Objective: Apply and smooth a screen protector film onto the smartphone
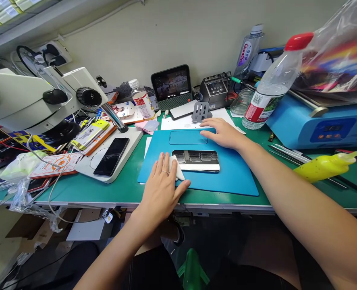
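A phone with a shiny, reflective face [196, 161] lies flat on a blue mat [233, 177]. Just left of it, my left hand [163, 183] rests palm down, fingers stretched out, over a folded white cloth or tissue [178, 171] that touches the phone's left end. My right hand [222, 133] is above the mat's far right part, behind the phone, with its fingers spread and nothing in them. Near its fingertips is the right end of a phone-shaped outline [184, 137] printed on the mat. A grey slotted stand [200, 111] stands just beyond that hand.
To the left, a black phone [111, 157] lies on the white base of a microscope [45, 100]. Bottles, including a red-capped one [266, 96], a small screen [171, 83] and a grey device [214, 92] stand behind. At right are a blue machine [323, 121] and a yellow squeeze bottle [326, 167].
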Tool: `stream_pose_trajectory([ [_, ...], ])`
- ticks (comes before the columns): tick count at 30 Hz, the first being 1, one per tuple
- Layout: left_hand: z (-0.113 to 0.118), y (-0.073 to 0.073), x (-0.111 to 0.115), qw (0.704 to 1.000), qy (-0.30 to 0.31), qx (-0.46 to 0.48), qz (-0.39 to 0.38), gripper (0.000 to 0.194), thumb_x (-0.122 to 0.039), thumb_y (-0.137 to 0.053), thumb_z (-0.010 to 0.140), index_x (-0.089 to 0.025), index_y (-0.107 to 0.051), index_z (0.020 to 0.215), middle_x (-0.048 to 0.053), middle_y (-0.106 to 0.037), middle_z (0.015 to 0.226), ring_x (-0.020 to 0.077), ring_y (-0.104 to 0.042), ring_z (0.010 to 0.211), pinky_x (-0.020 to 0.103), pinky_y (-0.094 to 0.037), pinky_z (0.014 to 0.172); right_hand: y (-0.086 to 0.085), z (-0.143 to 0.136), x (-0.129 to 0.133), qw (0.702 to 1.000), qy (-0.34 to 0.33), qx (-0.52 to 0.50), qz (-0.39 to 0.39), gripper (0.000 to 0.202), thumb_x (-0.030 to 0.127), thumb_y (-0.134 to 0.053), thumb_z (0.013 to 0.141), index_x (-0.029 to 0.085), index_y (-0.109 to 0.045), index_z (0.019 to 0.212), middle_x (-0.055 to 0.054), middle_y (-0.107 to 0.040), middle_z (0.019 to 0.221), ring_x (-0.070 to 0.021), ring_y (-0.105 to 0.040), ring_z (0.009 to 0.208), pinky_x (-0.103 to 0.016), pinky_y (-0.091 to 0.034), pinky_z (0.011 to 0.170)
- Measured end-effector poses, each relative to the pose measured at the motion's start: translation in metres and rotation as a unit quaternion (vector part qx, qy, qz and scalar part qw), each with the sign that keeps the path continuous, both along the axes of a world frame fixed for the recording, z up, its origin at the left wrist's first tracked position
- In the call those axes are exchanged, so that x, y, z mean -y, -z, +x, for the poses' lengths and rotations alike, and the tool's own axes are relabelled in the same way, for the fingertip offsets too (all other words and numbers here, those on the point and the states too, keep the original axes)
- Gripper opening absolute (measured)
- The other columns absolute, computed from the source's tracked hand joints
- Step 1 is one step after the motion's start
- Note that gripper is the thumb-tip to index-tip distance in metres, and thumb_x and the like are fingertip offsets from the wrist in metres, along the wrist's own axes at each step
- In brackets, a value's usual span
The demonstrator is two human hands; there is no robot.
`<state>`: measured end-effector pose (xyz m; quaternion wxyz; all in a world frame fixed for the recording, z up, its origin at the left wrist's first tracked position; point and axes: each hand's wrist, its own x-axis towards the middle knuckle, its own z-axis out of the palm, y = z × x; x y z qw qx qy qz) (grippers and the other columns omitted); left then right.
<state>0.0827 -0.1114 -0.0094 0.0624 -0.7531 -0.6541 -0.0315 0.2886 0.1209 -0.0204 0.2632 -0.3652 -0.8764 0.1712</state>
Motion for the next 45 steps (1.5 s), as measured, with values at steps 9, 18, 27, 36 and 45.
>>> stream_pose_trajectory([
  [9,-0.002,-0.009,-0.013,1.0,0.014,0.008,-0.003,0.066,-0.057,-0.038,0.103,-0.011,-0.048,0.148,0.023,-0.037,0.16,0.0397,-0.02,0.155,0.056,-0.032,0.121,0.0,0.002,0.002,1.0,0.003,0.001,0.002,0.044,0.046,-0.057,0.091,0.022,-0.072,0.125,-0.011,-0.064,0.139,-0.0356,-0.051,0.135,-0.059,-0.037,0.116],
  [18,-0.004,-0.013,-0.025,0.999,0.032,0.02,-0.016,0.064,-0.059,-0.039,0.102,-0.016,-0.051,0.147,0.022,-0.034,0.162,0.0444,-0.017,0.154,0.057,-0.031,0.12,0.0,-0.001,0.001,1.0,-0.002,-0.001,0.004,0.046,0.047,-0.057,0.09,0.02,-0.071,0.125,-0.014,-0.064,0.14,-0.0376,-0.05,0.135,-0.061,-0.036,0.116],
  [27,-0.03,-0.022,-0.016,0.999,0.038,0.005,-0.027,0.054,-0.055,-0.04,0.103,-0.024,-0.056,0.144,0.018,-0.046,0.154,0.0427,-0.022,0.154,0.057,-0.033,0.119,-0.001,0.0,0.002,1.0,0.003,0.008,-0.005,0.047,0.047,-0.057,0.09,0.02,-0.071,0.126,-0.013,-0.064,0.14,-0.0381,-0.05,0.136,-0.06,-0.036,0.116],
  [36,-0.014,-0.024,-0.042,0.995,0.09,0.025,-0.04,0.064,-0.062,-0.043,0.099,-0.019,-0.054,0.146,0.022,-0.035,0.16,0.0477,-0.018,0.153,0.06,-0.029,0.12,0.002,-0.003,-0.002,1.0,-0.001,-0.005,-0.004,0.048,0.048,-0.058,0.09,0.019,-0.072,0.126,-0.014,-0.063,0.141,-0.038,-0.05,0.136,-0.059,-0.034,0.117],
  [45,-0.041,-0.026,-0.02,0.996,0.074,0.031,-0.049,0.053,-0.056,-0.041,0.102,-0.026,-0.059,0.142,0.018,-0.043,0.155,0.0459,-0.02,0.153,0.065,-0.029,0.119,0.002,-0.002,-0.002,1.0,0.002,0.002,-0.001,0.049,0.048,-0.057,0.09,0.019,-0.071,0.126,-0.013,-0.063,0.141,-0.038,-0.049,0.136,-0.059,-0.035,0.116],
])
